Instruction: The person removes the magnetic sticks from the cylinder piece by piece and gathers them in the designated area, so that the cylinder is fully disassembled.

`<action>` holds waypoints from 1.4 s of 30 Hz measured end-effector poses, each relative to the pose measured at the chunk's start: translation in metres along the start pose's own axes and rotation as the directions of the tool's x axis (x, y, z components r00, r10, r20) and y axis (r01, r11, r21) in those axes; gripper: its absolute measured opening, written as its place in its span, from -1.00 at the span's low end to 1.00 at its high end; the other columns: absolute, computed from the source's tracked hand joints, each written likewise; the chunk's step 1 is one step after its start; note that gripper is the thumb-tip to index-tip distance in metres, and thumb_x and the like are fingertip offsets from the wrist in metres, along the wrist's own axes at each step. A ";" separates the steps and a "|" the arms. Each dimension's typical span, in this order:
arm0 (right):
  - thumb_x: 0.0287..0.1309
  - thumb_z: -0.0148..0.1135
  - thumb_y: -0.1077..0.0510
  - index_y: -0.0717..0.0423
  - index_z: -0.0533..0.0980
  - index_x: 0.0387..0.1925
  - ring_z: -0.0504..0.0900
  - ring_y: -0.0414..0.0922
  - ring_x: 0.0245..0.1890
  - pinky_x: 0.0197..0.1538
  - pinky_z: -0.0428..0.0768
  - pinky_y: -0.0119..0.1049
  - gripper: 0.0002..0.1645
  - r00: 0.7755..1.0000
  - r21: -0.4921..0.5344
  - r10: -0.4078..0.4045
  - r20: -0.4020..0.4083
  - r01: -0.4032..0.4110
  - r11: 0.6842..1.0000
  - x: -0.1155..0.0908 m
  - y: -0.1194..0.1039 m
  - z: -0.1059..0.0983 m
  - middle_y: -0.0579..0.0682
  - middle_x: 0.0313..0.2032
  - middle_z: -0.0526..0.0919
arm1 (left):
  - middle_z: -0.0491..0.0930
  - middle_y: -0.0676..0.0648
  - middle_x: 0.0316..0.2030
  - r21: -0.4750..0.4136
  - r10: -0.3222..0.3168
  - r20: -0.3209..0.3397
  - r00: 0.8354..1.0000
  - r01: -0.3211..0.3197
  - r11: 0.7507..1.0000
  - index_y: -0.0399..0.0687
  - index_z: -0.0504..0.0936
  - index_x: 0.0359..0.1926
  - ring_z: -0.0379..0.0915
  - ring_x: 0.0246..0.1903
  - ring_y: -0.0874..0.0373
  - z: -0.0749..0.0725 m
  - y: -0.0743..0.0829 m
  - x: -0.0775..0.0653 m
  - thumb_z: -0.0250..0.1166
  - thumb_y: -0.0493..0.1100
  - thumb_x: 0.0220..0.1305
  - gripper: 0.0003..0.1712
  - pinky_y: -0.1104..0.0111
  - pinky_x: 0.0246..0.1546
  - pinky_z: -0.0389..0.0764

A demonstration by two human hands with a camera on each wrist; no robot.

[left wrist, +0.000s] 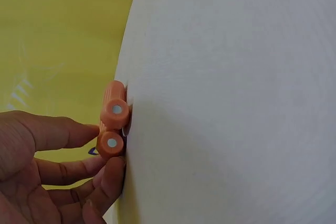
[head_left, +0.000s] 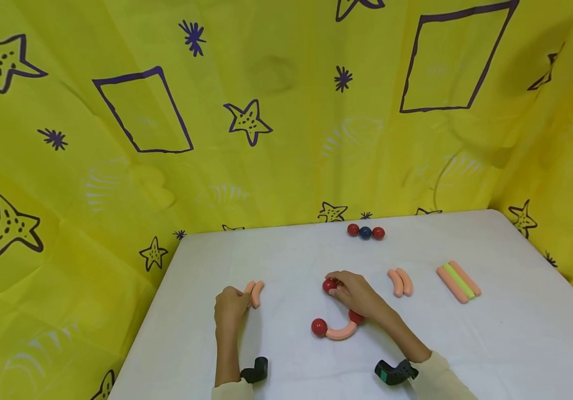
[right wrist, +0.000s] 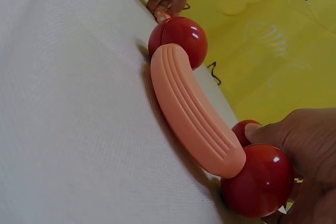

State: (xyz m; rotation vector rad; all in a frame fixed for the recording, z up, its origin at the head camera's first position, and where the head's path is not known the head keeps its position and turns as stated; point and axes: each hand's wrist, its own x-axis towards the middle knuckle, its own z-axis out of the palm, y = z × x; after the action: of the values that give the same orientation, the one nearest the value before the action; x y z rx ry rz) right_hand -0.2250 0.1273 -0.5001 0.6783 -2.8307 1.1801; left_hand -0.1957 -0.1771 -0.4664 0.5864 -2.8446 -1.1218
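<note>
My left hand [head_left: 230,310] pinches the nearer of two curved salmon sticks [left wrist: 111,144], which lie side by side at the left of the table. Pale round discs show in their ends in the left wrist view. Near the table's middle my right hand [head_left: 358,293] grips a red ball [head_left: 329,286] between thumb and fingers. Just below it, a curved salmon stick [right wrist: 197,111] with ribbed grooves joins a red ball [head_left: 318,327] at its left end and another red ball [right wrist: 258,181] at its right end, forming an upward-opening arc. My right hand partly covers that right-end ball in the head view.
At the back lie two red balls with a dark blue ball [head_left: 365,233] between them. Right of my right hand are two curved salmon sticks [head_left: 404,282], then straight salmon sticks flanking a green stick [head_left: 458,281]. A yellow patterned cloth [head_left: 286,178] hangs behind the white table [head_left: 526,333].
</note>
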 end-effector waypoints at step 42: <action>0.22 0.31 0.10 0.15 0.63 -0.23 0.47 -0.25 -0.39 -0.28 0.51 -0.44 -0.81 0.999 0.016 0.041 0.020 -0.042 0.999 -0.009 0.010 -0.021 -0.15 -0.43 0.57 | 0.57 -0.09 -0.55 -0.112 0.336 -0.034 0.941 -0.337 0.935 -0.27 0.65 -0.19 0.36 -0.69 0.21 0.019 0.033 -0.005 0.22 -0.20 0.33 -0.81 0.44 -0.66 0.39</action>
State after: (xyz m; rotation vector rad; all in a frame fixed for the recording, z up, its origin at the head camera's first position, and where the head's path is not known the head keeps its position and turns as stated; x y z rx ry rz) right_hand -0.2238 0.1513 -0.4937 0.6382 -2.8676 1.2110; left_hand -0.2051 -0.1409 -0.4581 0.0912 -2.6999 -1.1981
